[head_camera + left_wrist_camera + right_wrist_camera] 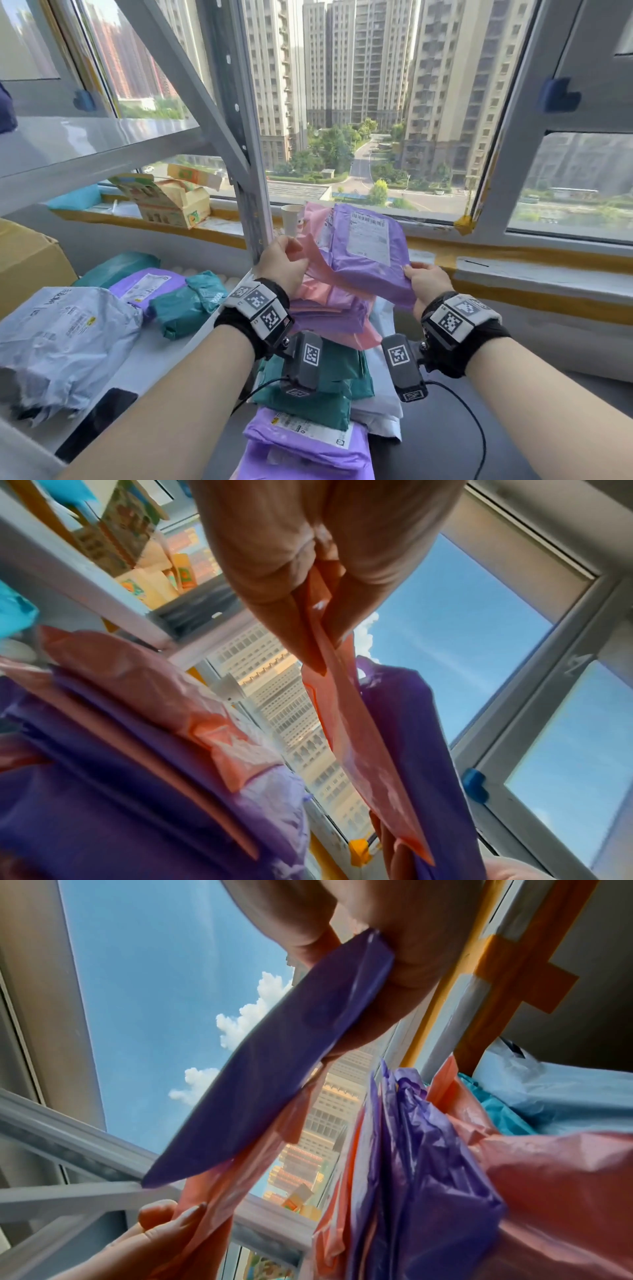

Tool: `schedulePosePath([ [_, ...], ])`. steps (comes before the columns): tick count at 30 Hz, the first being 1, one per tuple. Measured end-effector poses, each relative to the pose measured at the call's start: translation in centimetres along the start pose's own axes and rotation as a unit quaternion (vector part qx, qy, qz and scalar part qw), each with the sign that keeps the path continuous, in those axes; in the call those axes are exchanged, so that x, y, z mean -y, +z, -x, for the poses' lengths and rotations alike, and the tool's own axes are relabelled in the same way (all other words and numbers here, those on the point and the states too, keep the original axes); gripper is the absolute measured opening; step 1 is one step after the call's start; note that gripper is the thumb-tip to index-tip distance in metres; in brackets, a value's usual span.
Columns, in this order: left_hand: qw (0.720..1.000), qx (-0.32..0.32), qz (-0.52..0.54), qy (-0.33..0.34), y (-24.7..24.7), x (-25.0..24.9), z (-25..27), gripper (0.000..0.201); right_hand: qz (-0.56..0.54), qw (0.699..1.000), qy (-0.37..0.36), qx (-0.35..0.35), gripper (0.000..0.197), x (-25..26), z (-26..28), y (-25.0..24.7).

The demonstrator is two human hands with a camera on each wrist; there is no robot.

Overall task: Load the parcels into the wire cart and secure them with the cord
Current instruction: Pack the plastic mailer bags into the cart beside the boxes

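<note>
I hold two flat parcels up in front of the window, the purple parcel (pixel 366 253) with a white label lying on the pink parcel (pixel 313 257). My left hand (pixel 291 250) pinches the pink parcel's (pixel 346 723) left flap between thumb and fingers (pixel 274 582). At the lower right corner, my right hand (pixel 411 269) grips the purple parcel (pixel 274 1069). Below them rises a stack of parcels (pixel 325 370) in pink, purple and teal. No wire cart or cord shows in any view.
Left of the stack a shelf carries a grey parcel (pixel 61 342), a teal parcel (pixel 185 308) and a cardboard box (pixel 27 260). A metal shelf upright (pixel 250 205) stands just behind my left hand. A paper cup (pixel 291 219) and an open carton (pixel 171 202) sit on the window sill.
</note>
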State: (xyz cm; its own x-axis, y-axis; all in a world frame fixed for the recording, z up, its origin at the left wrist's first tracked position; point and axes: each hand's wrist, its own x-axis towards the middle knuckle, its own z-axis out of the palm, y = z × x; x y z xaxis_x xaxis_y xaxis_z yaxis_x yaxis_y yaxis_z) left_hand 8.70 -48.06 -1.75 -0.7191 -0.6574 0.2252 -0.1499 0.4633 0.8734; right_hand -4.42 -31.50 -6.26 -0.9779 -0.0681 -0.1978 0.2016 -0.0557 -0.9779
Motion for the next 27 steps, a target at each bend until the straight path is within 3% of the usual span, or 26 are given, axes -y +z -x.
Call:
schedulePosePath([
  [7, 0.994, 0.064, 0.056, 0.061, 2.5, -2.5, 1.3, 0.021, -0.062, 0.996, 0.01, -0.069, 0.028, 0.2, 1.9, -5.1],
  [12, 0.984, 0.126, 0.08, 0.096, 6.7, -4.7, 3.7, 0.024, -0.086, 0.984, -0.001, -0.154, 0.031, 0.3, 4.8, -12.0],
  [17, 0.968, 0.188, 0.102, 0.13, 10.3, -7.9, 7.2, 0.031, -0.085, 0.969, -0.02, -0.231, 0.033, 0.8, 8.1, -19.5],
  [21, 0.957, 0.212, 0.104, 0.17, 13.2, -11.1, 10.6, 0.021, -0.108, 0.956, -0.03, -0.27, 0.031, 1.2, 10.4, -25.3],
  [27, 0.935, 0.267, 0.13, 0.192, 18.7, -16.4, 18.3, 0.024, -0.112, 0.939, -0.037, -0.325, 0.031, 1.3, 14.5, -35.4],
])
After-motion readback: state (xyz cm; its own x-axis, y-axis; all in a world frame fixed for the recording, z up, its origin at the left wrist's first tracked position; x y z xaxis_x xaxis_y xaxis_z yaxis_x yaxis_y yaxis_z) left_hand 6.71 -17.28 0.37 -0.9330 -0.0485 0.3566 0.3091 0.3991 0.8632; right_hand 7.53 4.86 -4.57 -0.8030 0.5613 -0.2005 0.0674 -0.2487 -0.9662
